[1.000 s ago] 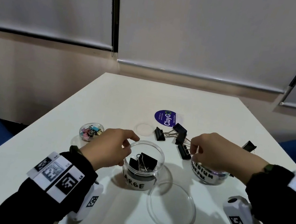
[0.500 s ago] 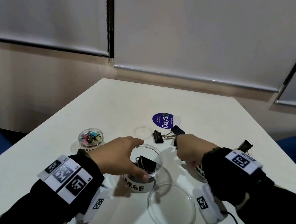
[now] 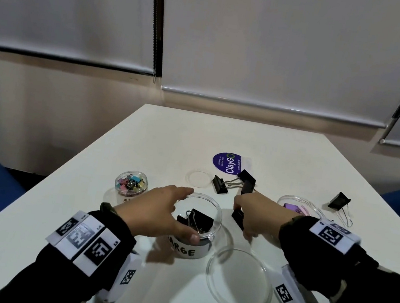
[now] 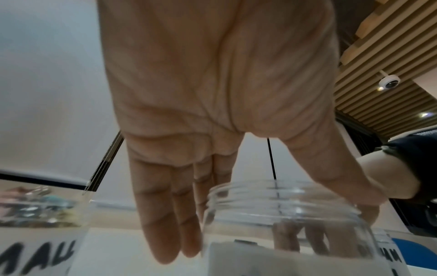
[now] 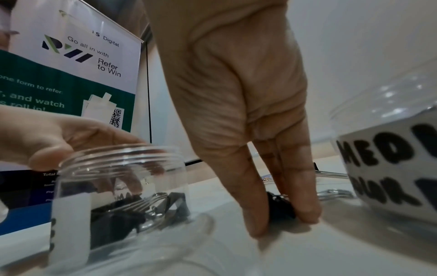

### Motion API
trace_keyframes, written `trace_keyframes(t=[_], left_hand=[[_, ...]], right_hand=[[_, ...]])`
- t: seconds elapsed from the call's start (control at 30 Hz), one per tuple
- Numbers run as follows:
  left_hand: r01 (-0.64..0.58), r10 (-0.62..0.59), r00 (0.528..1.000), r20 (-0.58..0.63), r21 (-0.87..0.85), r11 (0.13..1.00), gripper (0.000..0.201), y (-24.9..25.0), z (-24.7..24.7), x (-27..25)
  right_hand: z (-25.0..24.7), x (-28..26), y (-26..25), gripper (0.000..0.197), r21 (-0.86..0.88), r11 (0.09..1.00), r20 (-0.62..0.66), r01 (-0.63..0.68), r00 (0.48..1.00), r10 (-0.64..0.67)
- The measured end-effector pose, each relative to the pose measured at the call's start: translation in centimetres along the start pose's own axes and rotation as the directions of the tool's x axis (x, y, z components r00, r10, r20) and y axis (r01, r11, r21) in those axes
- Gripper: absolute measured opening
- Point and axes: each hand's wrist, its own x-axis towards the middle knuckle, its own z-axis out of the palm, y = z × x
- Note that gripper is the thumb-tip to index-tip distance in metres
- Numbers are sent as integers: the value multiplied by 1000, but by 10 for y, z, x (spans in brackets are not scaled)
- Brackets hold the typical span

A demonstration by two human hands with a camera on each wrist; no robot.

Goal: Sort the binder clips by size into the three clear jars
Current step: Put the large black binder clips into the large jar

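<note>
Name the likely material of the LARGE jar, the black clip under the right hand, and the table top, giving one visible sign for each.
LARGE jar: probably clear, glossy plastic; see-through wall, moulded threaded rim.
Black clip pinched by the right hand: seemingly black-coated metal; similar clips show shiny wire handles.
Table top: smooth matte white, perhaps laminate; uncertain.

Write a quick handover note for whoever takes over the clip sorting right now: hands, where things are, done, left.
Left hand grips the LARGE jar rim, steadying it.
Right hand pinches a black clip on the table, beside that jar.
Done: black clips in LARGE; coloured clips in the small jar.
Left: the pinched clip and three loose black clips.
</note>
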Motion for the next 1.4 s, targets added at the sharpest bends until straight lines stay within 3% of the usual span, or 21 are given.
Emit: trace_keyframes(t=[0.2,0.33,0.43,0.6,0.83,1.23,1.4], left_hand=[[4,-2,999,55,-40,999,117,-17,0,-5],[-2,5,994,110,-28,1000,112,-23,-2,-7],[5,0,995,104,-45,999,113,-28,-5,-6],[34,-30,994,103,-31,999,113,-33,-10,-8],[48,-44,994,96,-49,998,111,-29,-14,-9],[21,-15,997,78,-75,997,114,-14,-11,-2],[-4,8,998,64,-65,998,112,-13,-10,-1]], right_hand=[[-33,-18,-6,44,236,968,-239,80,971,-22],[-56,-43,-39,42,564,775,-269,285,951,-155],[-52,-49,-62,41,650,689,-225,322,947,-230],[-40,-35,-74,43,575,765,-183,292,956,-228],[-39,-31,-73,47,495,829,-7,260,956,-295],[-43,-23,-62,23,671,702,-127,239,970,-209],[-32,-14,-69,10,561,785,-179,263,964,-196]])
